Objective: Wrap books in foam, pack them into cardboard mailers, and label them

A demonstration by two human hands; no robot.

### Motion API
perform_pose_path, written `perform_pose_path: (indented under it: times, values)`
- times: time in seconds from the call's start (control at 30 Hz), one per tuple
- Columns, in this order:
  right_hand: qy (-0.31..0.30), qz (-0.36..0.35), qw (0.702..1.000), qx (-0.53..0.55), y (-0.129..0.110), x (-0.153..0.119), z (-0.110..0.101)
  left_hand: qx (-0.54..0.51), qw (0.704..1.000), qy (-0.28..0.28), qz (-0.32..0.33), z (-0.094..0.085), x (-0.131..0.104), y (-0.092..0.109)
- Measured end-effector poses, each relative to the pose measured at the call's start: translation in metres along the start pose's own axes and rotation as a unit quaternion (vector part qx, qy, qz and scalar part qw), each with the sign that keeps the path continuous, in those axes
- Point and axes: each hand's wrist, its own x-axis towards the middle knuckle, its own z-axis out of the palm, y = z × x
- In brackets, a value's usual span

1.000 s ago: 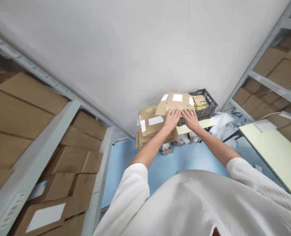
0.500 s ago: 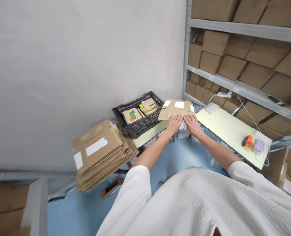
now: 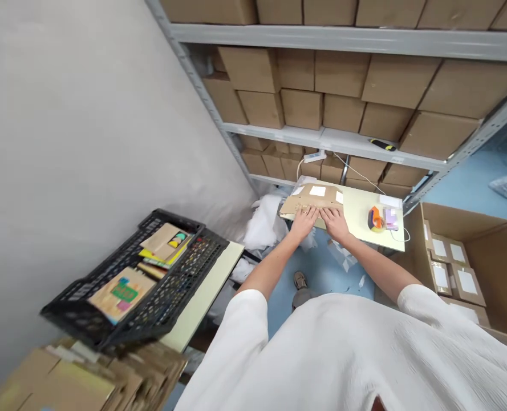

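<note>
Your left hand (image 3: 303,222) and right hand (image 3: 334,224) have fingers together, gripping the near edge of one folded cardboard sheet (image 3: 311,200). It bears three white labels (image 3: 317,191), any writing too small to read, and is over the bench's (image 3: 356,205) left end; whether they touch, you cannot tell. Bench surface stretches rightward to one orange tape dispenser (image 3: 374,218) near the right edge. Beyond, one yellow-and-black tool (image 3: 382,144) lies on a shelf (image 3: 334,137).

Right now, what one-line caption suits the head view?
Left hand and right hand hold a cardboard piece, shelved boxes beyond.
</note>
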Motion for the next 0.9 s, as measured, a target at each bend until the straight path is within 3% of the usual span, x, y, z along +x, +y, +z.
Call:
perform_pose_path:
  times: [0.23, 0.43, 0.53, 0.73, 0.9]
  values:
    - [-0.041, 0.108, 0.993, -0.015, 0.038, 0.020, 0.023, -0.047, 0.995, -0.021, 0.083, 0.047, 0.081, -0.026]
    - [-0.090, 0.199, 0.976, -0.003, 0.048, 0.046, 0.054, -0.081, 0.985, -0.060, 0.136, 0.088, 0.131, -0.054]
    - [-0.124, 0.237, 0.964, 0.007, 0.044, 0.048, 0.067, -0.095, 0.978, -0.091, 0.162, 0.108, 0.141, -0.061]
    - [-0.172, 0.252, 0.952, 0.038, 0.036, 0.044, 0.081, -0.134, 0.965, -0.136, 0.180, 0.137, 0.137, -0.068]
    - [-0.190, 0.288, 0.937, 0.046, 0.058, 0.050, 0.083, -0.140, 0.968, -0.144, 0.151, 0.148, 0.141, -0.073]
